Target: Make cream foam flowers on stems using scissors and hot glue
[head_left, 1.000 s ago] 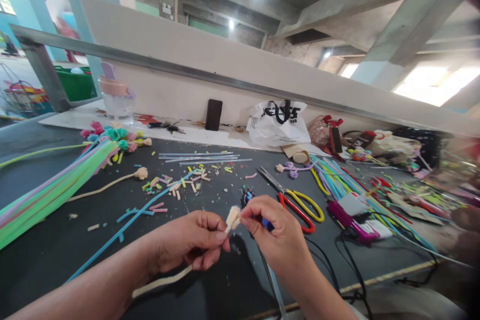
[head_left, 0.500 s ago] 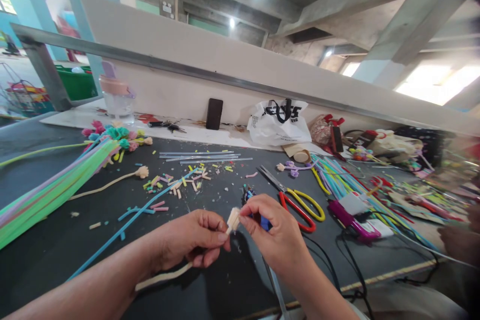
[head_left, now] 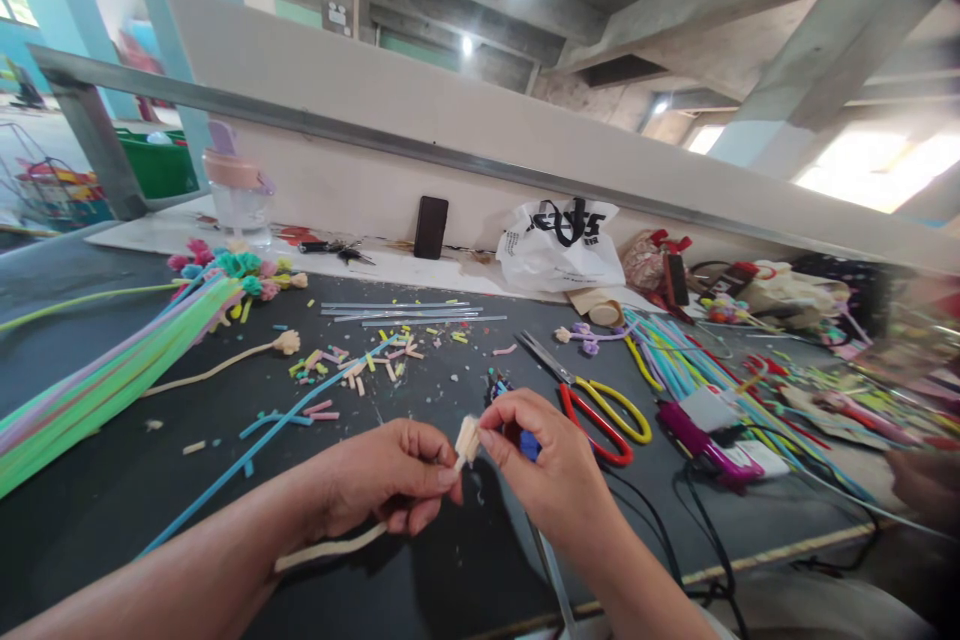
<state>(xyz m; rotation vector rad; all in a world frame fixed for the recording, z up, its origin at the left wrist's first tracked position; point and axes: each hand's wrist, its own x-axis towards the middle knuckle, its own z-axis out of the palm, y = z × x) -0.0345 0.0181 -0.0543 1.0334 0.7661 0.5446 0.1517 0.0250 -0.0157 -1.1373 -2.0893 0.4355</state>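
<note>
My left hand is closed around a cream chenille stem, pinching it just below its top; the stem's tail sticks out under my wrist. At that top sits a small cream fuzzy flower head, tilted slightly right. The thumb and forefinger of my right hand are closed on the right side of this head. A blue object shows behind my right hand, mostly hidden. Just beyond that hand lie scissors with one red and one yellow handle, blades apart.
Cut chenille pieces and clear sticks lie ahead. At left is a bundle of green and purple stems with flower heads. A purple device with black cables lies right. A phone, white bag and bottle stand behind.
The view has shifted very slightly. Both hands keep nearly the same hold on the cream flower and its stem.
</note>
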